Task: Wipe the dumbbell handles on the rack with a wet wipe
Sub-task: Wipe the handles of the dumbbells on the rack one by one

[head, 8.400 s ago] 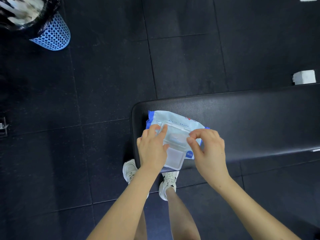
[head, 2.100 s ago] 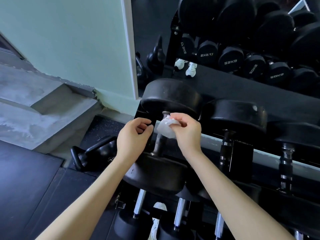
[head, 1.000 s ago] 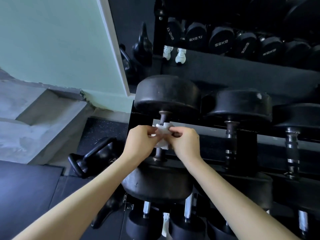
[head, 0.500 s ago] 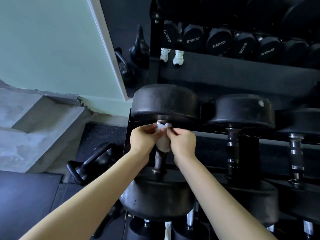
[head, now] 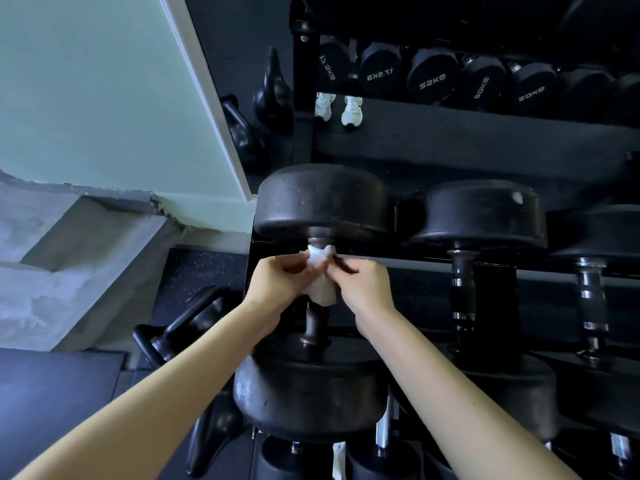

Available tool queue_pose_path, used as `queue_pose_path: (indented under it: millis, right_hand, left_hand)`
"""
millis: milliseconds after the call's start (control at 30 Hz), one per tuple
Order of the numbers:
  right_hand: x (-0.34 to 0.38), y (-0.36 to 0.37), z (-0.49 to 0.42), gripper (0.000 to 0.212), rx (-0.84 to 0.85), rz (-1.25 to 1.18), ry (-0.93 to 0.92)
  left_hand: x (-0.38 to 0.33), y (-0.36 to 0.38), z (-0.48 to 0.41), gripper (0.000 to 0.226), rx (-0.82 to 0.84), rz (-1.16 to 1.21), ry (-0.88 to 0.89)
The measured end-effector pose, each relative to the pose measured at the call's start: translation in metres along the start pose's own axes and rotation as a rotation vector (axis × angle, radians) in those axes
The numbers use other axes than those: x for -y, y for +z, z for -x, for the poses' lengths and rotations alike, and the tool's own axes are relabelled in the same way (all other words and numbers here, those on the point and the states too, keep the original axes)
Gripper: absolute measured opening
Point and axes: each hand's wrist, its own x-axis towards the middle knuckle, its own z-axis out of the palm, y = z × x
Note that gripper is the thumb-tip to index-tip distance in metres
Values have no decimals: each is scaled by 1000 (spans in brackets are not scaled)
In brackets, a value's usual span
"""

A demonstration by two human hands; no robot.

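rack (head: 408, 260) left edge | left grip (head: 277, 284), right grip (head: 365, 285) pinch wipe (head: 322, 289) round handle (head: 313, 323)

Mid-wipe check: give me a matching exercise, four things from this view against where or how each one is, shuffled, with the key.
Things
1. wet wipe
2. kettlebell
3. next dumbbell's handle
4. white shoes

Place or state
A. on the floor, left of the rack
B. pinched by left hand and right hand on the leftmost handle
C. reflected in the mirror
D. bare, right of both hands

Pairs: 1-B, 2-A, 3-D, 4-C
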Motion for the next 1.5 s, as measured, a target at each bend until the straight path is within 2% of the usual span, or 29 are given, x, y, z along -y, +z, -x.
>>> queue_pose_path:
  millis: [100,167,233,333,400,567,667,733,800,900,1000,1067,1133,1167,1200,1267,1367,1500]
  right_hand:
    - [-16,-9,13,23,114,36,7]
    - [-17,-10,13,18,131,22,-2]
    - [-9,-7,2,16,94,1,-15]
    - [4,0,-14,15,23,-53,-10]
    - [3,1,-17,15,33,-54,-4]
    - [-14,-15,-2,17,203,117,-5]
    - [-30,-17,10,33,280,241,-19]
    - [-33,-17,14,40,313,335,-56]
    - [-29,-18,12,37,295,428,-101]
    - [-17,-23,10,41,140,482,-191]
    - [-7,-29,17,32,-13,702,-245]
    - [-3,-31,26,50,-81,800,-253]
    - [-4,-26,35,55,-67,743,-344]
    - [-6,-20,36,50,-25,663,-363]
    - [-7,-15,39,40,35,587,-360]
    - [-13,-4,38,18,104,508,-331]
    - [-11,6,23,42,51,473,-264]
    - [5,14,-3,51,-74,478,-227]
  left_hand:
    - [8,-13,9,23,117,-190,82]
    - [10,-17,8,13,124,-247,107]
    - [9,-15,2,20,114,-249,136]
    - [0,-5,-5,20,90,-117,123]
    - [-2,-4,-8,28,98,-97,129]
    - [8,-19,-1,39,223,-412,160]
    - [16,-24,6,45,331,-686,105]
    - [17,-27,8,45,380,-759,72]
    - [14,-27,8,46,363,-778,79]
    - [5,-25,5,47,249,-636,92]
    - [-5,-26,6,38,176,-496,80]
    - [-5,-28,9,30,140,-604,118]
    - [-4,-30,16,15,74,-686,135]
    - [-2,-29,19,18,51,-651,124]
    - [0,-27,22,24,42,-587,107]
    - [5,-20,24,19,56,-426,70]
    - [7,-7,17,12,26,-215,-4]
    - [-2,6,-3,13,-76,3,-48]
